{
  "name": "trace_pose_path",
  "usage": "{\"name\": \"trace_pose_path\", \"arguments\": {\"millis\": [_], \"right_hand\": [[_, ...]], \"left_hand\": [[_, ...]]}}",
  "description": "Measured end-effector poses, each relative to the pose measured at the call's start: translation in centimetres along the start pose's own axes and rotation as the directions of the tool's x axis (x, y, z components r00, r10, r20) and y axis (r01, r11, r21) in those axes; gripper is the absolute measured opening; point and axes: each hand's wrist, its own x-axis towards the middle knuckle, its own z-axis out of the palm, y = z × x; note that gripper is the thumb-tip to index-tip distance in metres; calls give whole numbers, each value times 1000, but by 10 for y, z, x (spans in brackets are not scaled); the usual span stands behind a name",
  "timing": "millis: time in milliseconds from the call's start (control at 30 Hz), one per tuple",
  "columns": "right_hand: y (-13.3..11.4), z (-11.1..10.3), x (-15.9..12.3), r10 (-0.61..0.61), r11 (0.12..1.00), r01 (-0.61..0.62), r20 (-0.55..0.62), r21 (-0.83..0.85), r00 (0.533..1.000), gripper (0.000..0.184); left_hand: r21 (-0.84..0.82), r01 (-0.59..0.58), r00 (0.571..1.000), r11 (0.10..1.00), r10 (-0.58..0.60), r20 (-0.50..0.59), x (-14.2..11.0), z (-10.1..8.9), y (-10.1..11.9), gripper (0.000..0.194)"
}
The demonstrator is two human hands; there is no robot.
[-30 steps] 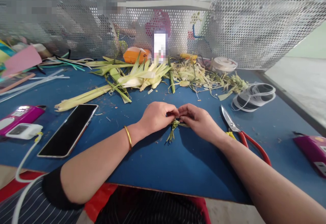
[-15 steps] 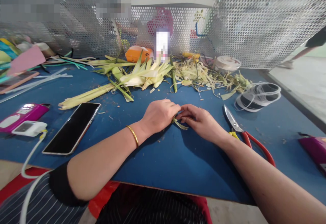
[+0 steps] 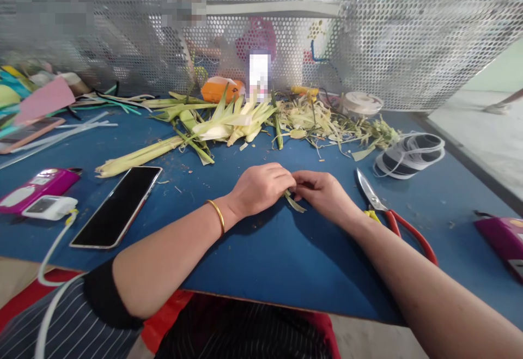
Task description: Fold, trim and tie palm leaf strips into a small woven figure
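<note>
My left hand (image 3: 261, 187) is closed, knuckles up, over the blue table, with a thin pale-green husk strip (image 3: 295, 202) poking out beneath its fingertips. My right hand (image 3: 324, 193) meets it from the right, its thumb and fingers pinched together at the strip's upper end. Whatever lies between the right fingertips is hidden. Red-handled shears (image 3: 379, 204) lie beside the right forearm, blades pointing away from me. Beyond my hands is a heap of pale corn-like husk leaves (image 3: 241, 122), with dry shreds (image 3: 310, 116) to its right.
A dark phone (image 3: 116, 206) and a purple device (image 3: 44, 187) with a white cable lie left. A cord spool (image 3: 411, 154) and another purple object (image 3: 500, 242) are at right. An orange box (image 3: 223, 90) and tape roll (image 3: 363, 103) stand by the perforated screen (image 3: 278, 32).
Both hands have shifted slightly within the view and stay together. The right fingers have closed in more tightly at the husk strip, against the left fingertips.
</note>
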Motion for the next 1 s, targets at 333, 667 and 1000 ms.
{"name": "trace_pose_path", "arguments": {"millis": [333,667,1000], "right_hand": [[-4,-2,-1,34,997,-41,-87,-70,996,14],[-6,-3,-2,74,993,-81,-79,-86,994,17],[-1,-11,-3,-53,969,44,-31,-244,998,17]], "left_hand": [[-152,129,991,980,-133,-18,1,1,1,21],[-393,430,895,813,-440,67,1,1,0,14],[-180,585,811,791,-576,106,1,3,-7,12]]}}
